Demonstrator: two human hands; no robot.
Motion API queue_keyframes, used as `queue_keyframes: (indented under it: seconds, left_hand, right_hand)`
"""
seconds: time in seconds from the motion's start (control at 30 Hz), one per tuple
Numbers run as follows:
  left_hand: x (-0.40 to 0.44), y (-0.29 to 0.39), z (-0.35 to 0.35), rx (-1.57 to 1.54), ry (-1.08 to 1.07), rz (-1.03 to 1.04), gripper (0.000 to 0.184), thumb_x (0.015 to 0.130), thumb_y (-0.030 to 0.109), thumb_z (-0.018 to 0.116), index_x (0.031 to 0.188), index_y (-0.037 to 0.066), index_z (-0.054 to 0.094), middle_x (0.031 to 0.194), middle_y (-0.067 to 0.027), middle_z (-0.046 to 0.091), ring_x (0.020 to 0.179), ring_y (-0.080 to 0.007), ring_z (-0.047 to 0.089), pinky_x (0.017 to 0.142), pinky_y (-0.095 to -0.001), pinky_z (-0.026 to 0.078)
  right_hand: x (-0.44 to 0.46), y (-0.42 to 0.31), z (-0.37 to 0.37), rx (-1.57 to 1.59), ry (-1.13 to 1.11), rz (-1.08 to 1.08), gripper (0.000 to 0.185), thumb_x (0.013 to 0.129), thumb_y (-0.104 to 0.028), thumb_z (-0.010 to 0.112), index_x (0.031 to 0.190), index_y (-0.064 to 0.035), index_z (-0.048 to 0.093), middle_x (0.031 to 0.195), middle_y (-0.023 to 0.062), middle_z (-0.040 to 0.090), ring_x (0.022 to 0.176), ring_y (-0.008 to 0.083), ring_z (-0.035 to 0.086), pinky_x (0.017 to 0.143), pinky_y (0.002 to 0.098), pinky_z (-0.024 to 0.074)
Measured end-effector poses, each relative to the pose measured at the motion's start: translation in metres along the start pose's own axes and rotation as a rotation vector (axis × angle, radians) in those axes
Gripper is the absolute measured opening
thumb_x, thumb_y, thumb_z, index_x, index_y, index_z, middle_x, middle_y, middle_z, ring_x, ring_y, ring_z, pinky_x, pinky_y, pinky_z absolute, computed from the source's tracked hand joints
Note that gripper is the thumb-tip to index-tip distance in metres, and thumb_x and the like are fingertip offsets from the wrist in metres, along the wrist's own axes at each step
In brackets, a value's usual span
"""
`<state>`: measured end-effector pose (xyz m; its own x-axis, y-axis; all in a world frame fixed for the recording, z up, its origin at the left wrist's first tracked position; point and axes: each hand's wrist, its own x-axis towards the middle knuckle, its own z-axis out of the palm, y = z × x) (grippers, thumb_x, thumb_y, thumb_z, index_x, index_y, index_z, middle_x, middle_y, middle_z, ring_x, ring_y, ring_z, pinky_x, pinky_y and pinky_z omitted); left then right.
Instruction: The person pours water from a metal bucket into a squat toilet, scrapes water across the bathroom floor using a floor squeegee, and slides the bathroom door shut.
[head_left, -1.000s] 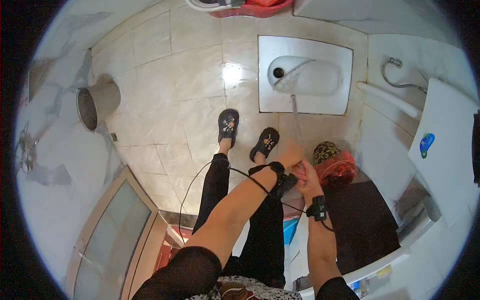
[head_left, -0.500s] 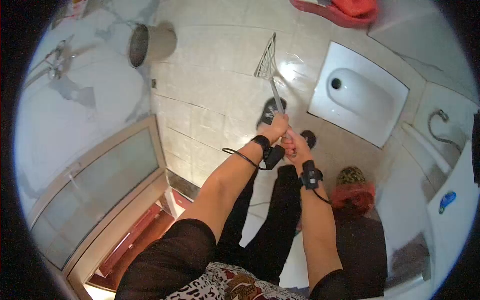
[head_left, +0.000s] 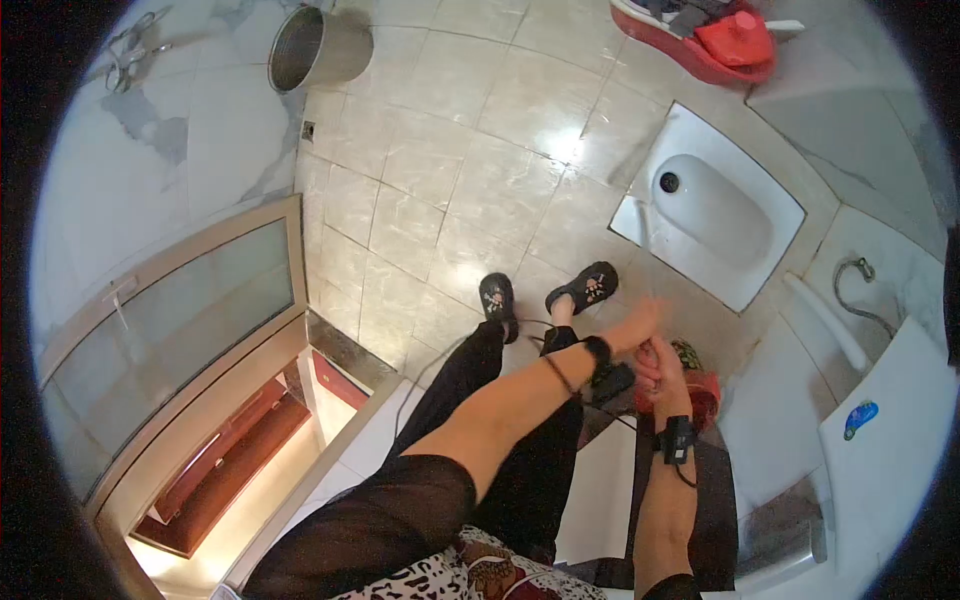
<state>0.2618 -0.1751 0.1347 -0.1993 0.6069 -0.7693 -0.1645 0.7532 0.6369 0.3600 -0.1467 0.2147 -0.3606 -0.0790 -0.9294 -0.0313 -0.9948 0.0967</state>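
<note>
My left hand (head_left: 637, 325), blurred by motion, is closed round a thin grey pole (head_left: 648, 235). Just below and to the right, my right hand (head_left: 660, 370) is wrapped round the lower end of the same pole. The pole runs away from me over the near left corner of a white squat toilet (head_left: 745, 278). Its far end is too smeared to make out; a faint streak shows by the toilet's left edge. Behind my right hand is a red bundle (head_left: 703, 400) with a patterned green thing (head_left: 688, 352), both partly hidden.
My feet in black clogs (head_left: 590, 287) stand on beige tiles (head_left: 400, 215). At the upper left lies a round bin (head_left: 345, 48). A red basin (head_left: 745, 72) holds shoes and a red thing at the top. A glass-panelled door (head_left: 190, 320) is at the left, a white pipe (head_left: 830, 325) at the right.
Both hands have moved right and down in view with the pole. Its far end, with a frame-like head over the floor half a second ago, has swung right towards the toilet.
</note>
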Motion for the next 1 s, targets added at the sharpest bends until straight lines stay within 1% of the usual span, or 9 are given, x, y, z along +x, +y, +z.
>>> queue_keyframes:
  seconds: [0.2,0.23,0.4,0.47,0.57,0.67,0.8,0.93,1.0]
  left_hand:
    - [-0.014,-0.091,-0.169,-0.208,0.312,-0.442,0.039,0.085,0.033,0.04,0.091,-0.005,0.048,0.079,-0.0202,0.056,0.063,-0.0268,0.058,0.057,-0.036,0.048]
    - [-0.03,-0.08,-0.197,-0.138,0.535,-0.308,0.025,0.083,0.018,0.041,0.083,0.001,0.058,0.075,-0.0125,0.058,0.072,-0.0211,0.055,0.064,-0.0314,0.044]
    - [-0.012,-0.12,-0.279,-0.424,0.434,-0.514,0.028,0.081,0.021,0.04,0.09,-0.003,0.05,0.065,-0.0121,0.051,0.048,-0.0217,0.048,0.036,-0.0344,0.04]
    - [-0.001,-0.144,-0.256,-0.467,0.088,-0.36,0.024,0.082,0.023,0.04,0.088,0.0,0.045,0.066,-0.0081,0.049,0.053,-0.0191,0.049,0.044,-0.032,0.041]
    - [0.012,-0.11,-0.151,0.298,0.086,0.048,0.019,0.079,0.015,0.045,0.072,-0.001,0.051,0.069,-0.0104,0.052,0.062,-0.0162,0.051,0.05,-0.0324,0.043]
    - [0.052,-0.173,0.011,0.36,0.37,0.331,0.026,0.069,0.018,0.051,0.082,-0.003,0.058,0.081,-0.0238,0.056,0.066,-0.0327,0.054,0.066,-0.0438,0.039]
    - [0.025,-0.057,0.016,0.395,-0.393,0.189,0.024,0.075,0.019,0.046,0.087,0.0,0.053,0.082,-0.0217,0.054,0.07,-0.03,0.053,0.064,-0.0428,0.039]
    - [-0.008,-0.018,0.013,-0.348,-0.293,-0.261,0.028,0.079,0.015,0.046,0.098,-0.006,0.049,0.091,-0.0178,0.056,0.074,-0.0246,0.056,0.066,-0.0405,0.044]
    - [-0.021,-0.063,0.011,-0.622,-0.345,-0.021,0.027,0.084,0.023,0.041,0.099,0.001,0.046,0.083,-0.0146,0.053,0.069,-0.0237,0.053,0.059,-0.0368,0.042]
  right_hand:
    - [0.082,0.057,0.133,-0.196,-0.295,0.197,0.021,0.083,-0.034,0.05,0.082,-0.0139,0.044,0.051,-0.0072,0.031,0.037,0.0018,0.029,0.032,0.0159,0.0219]
    - [0.107,0.072,0.152,-0.286,-0.298,0.228,0.023,0.083,-0.035,0.05,0.081,-0.0138,0.044,0.051,-0.0074,0.032,0.037,0.0025,0.029,0.033,0.0167,0.0219]
    - [0.192,0.123,0.191,-0.361,-0.26,0.268,0.03,0.082,-0.038,0.05,0.071,-0.011,0.042,0.051,-0.0071,0.033,0.038,0.0039,0.029,0.033,0.0183,0.0219]
    - [0.19,0.104,0.151,-0.285,-0.412,0.237,0.029,0.082,-0.036,0.051,0.068,-0.0105,0.044,0.051,-0.0069,0.034,0.039,0.0031,0.031,0.033,0.0166,0.0212]
    - [0.125,0.057,0.09,-0.136,-0.121,0.342,0.029,0.085,-0.033,0.048,0.065,-0.0123,0.044,0.044,-0.0078,0.034,0.031,0.0035,0.028,0.026,0.0175,0.0217]
    - [0.06,0.024,0.029,0.054,0.045,0.228,0.024,0.086,-0.03,0.046,0.07,-0.0123,0.045,0.049,-0.0083,0.037,0.032,0.0022,0.027,0.027,0.0161,0.0217]
    - [0.004,-0.002,0.012,-0.156,0.145,0.094,0.021,0.084,-0.034,0.05,0.076,-0.0141,0.047,0.048,-0.0072,0.033,0.034,0.0024,0.029,0.027,0.0167,0.0207]
    - [-0.016,0.004,0.028,-0.195,0.206,-0.031,0.019,0.084,-0.034,0.05,0.078,-0.0158,0.044,0.046,-0.0063,0.031,0.032,0.0036,0.027,0.026,0.0168,0.0188]
    - [-0.017,0.017,0.046,-0.199,0.15,-0.032,0.018,0.083,-0.033,0.05,0.078,-0.0167,0.044,0.046,-0.0065,0.031,0.032,0.004,0.027,0.026,0.0167,0.0186]
